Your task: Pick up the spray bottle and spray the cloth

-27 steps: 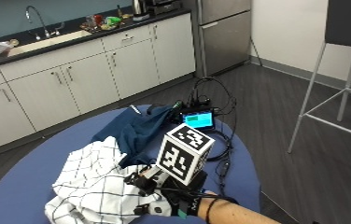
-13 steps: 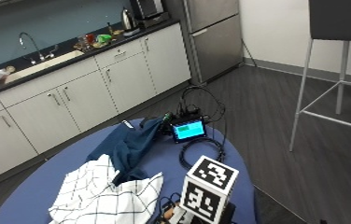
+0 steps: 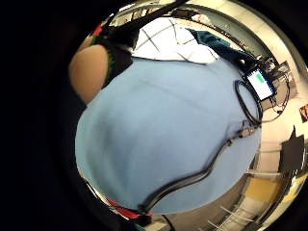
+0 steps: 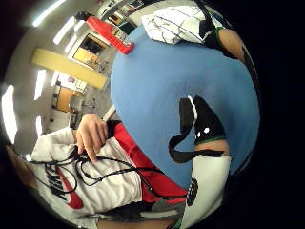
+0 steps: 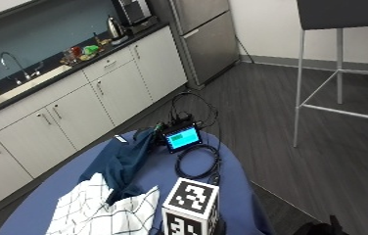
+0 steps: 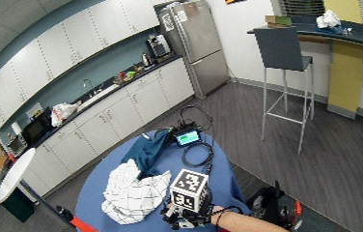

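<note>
No spray bottle shows in any view. A white checked cloth [image 5: 99,210] [image 6: 130,193] lies crumpled on the round blue table [image 5: 236,191], partly under a dark blue cloth [image 5: 128,159] [image 6: 146,154]. My gloved right hand [image 6: 185,218] hovers palm down over the bare tabletop at the near edge, just right of the white cloth [image 3: 168,41] [image 4: 176,21]. It holds nothing. Its fingers [image 4: 228,40] reach toward the white cloth without touching it, and the thumb [image 4: 202,126] is relaxed. The person's bare hand [image 4: 90,136] rests against their chest.
A small device with a lit screen [image 5: 181,138] [image 3: 260,83] stands at the table's far edge, a coiled black cable [image 5: 197,161] in front of it. Another cable [image 3: 202,173] trails across the table. A bar stool [image 5: 340,73] and kitchen cabinets [image 5: 73,117] stand beyond.
The outside camera has swung, shifting its whole picture. My hand has come off the white cloth's edge and now sits to its right over bare table.
</note>
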### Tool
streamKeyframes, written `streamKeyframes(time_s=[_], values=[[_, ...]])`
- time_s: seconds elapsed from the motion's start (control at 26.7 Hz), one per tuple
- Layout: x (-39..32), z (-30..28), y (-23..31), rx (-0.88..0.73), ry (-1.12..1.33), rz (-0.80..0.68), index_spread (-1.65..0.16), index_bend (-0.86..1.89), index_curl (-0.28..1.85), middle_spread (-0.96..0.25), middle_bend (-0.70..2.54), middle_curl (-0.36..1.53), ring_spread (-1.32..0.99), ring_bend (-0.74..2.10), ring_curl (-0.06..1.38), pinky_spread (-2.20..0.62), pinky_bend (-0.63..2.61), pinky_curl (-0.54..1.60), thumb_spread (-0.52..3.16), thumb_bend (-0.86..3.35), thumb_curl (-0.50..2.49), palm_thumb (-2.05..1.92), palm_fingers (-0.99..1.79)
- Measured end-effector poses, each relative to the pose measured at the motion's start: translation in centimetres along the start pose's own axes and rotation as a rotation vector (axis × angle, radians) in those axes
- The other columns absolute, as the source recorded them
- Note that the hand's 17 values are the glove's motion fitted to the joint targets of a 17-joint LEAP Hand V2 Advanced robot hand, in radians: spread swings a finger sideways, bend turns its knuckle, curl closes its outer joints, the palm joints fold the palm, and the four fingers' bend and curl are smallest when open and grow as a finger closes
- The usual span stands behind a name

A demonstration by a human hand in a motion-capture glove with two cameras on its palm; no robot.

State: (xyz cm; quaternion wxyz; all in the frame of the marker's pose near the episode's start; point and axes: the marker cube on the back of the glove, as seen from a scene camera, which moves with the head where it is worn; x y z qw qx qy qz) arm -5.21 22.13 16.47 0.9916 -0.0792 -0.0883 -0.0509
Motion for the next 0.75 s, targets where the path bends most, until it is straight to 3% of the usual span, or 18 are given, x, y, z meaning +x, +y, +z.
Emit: streamKeyframes(time_s=[0.75], values=[[-1.8, -0.6, -2.7, 0.013, 0.035, -0.084, -0.32, 0.16, 0.33, -0.08, 0.25, 0.40, -0.03, 0.17, 0.31, 0.20, 0.30, 0.28, 1.16, -0.01, 0.47, 0.88, 0.79]])
